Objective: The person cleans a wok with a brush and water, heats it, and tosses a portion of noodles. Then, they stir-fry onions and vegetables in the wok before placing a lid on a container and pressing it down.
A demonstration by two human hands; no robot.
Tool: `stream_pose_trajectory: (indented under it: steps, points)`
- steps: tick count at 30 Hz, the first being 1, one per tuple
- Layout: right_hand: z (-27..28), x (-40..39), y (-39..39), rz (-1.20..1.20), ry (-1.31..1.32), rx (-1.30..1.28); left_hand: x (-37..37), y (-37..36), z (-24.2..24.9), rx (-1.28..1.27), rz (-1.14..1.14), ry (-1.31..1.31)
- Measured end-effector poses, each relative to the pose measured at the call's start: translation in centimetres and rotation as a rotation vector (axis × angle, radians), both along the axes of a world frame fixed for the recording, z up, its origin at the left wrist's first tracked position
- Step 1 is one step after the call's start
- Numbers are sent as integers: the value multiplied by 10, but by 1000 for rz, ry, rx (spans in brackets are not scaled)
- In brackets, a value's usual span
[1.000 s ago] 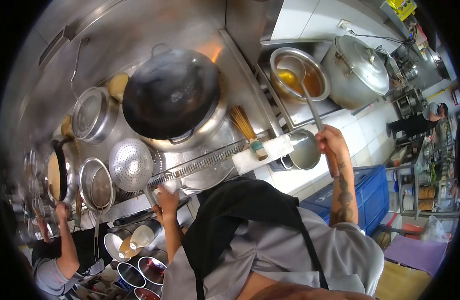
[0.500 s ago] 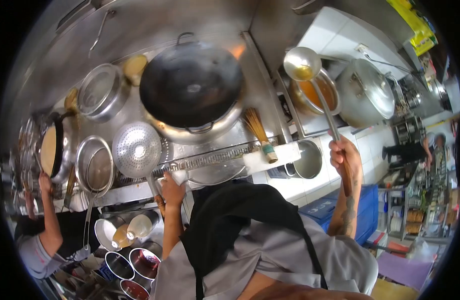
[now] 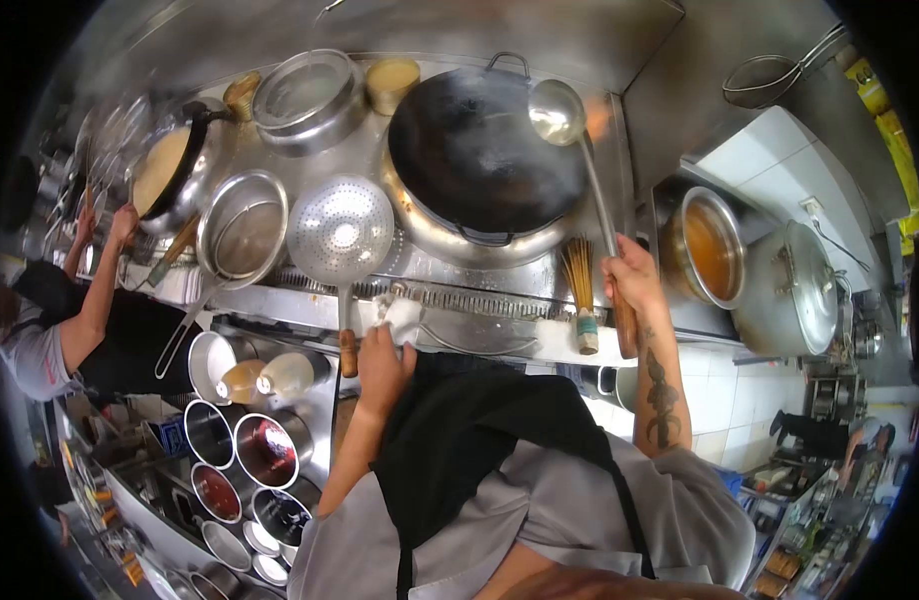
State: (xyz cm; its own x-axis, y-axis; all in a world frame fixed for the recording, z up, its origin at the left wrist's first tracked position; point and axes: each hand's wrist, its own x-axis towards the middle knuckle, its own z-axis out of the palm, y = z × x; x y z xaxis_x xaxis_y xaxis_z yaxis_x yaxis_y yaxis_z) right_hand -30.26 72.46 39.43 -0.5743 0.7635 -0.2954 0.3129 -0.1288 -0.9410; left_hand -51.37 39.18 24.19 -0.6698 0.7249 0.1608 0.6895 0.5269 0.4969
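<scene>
My right hand point(image 3: 632, 275) is closed round the wooden-handled shaft of a long metal ladle point(image 3: 602, 195). The ladle's bowl overlaps the right rim of a black wok point(image 3: 470, 150) in this view, and pale steam rises there. Down at the stove's front edge, my left hand point(image 3: 380, 370) is closed on a folded white cloth point(image 3: 402, 320). Just left of that hand, a perforated skimmer point(image 3: 342, 230) lies with its wooden handle toward me. A bamboo wok brush point(image 3: 583, 300) lies between the wok and my right forearm.
A bowl of orange-brown liquid point(image 3: 715, 248) and a large lidded pot point(image 3: 795, 290) stand at right. Left of the skimmer is a round strainer point(image 3: 242, 230). Metal containers point(image 3: 270, 450) with sauces are at lower left. A co-worker's arm point(image 3: 105, 260) reaches toward another pan point(image 3: 170, 170).
The ladle has moved left from above the bowl of orange-brown liquid to the wok's right side. My view has turned right, and steam now shows over the wok. The left hand still holds the cloth.
</scene>
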Motion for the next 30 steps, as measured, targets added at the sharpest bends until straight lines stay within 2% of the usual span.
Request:
stream_pose_trajectory:
  steps: [1,4,5,7,11,13,15,16,19,23,26,29,30]
  points:
    - [0,1,6,39,1,-16,13,-5,-11,114,-24,-97]
    - [-5,9,18,96,25,-45,62,-7,-41,-58,-104,-321]
    - [-8,10,22,103,39,-48,80,-3,-52,-61,-120,-339]
    - [-31,22,27,116,-45,131,117,11,-81,-67,-156,-379]
    - [-78,65,47,220,-183,443,179,53,-158,-18,-445,-405]
    - [-85,76,52,247,-253,459,205,85,-182,-31,-563,-423]
    - [-63,81,35,219,-321,290,233,114,-219,-74,-639,-329]
    - [-64,85,33,237,-328,280,242,125,-224,-97,-677,-281]
    - [-68,94,24,287,-337,270,261,145,-229,-423,-705,-232]
    - [-75,103,15,327,-317,261,267,163,-240,-569,-634,-300]
    - [-78,108,13,336,-289,273,271,160,-219,-636,-612,-284]
    - [-80,112,10,350,-332,330,276,167,-221,-773,-636,-129]
    - [-85,116,13,385,-359,425,280,170,-230,-802,-628,-82]
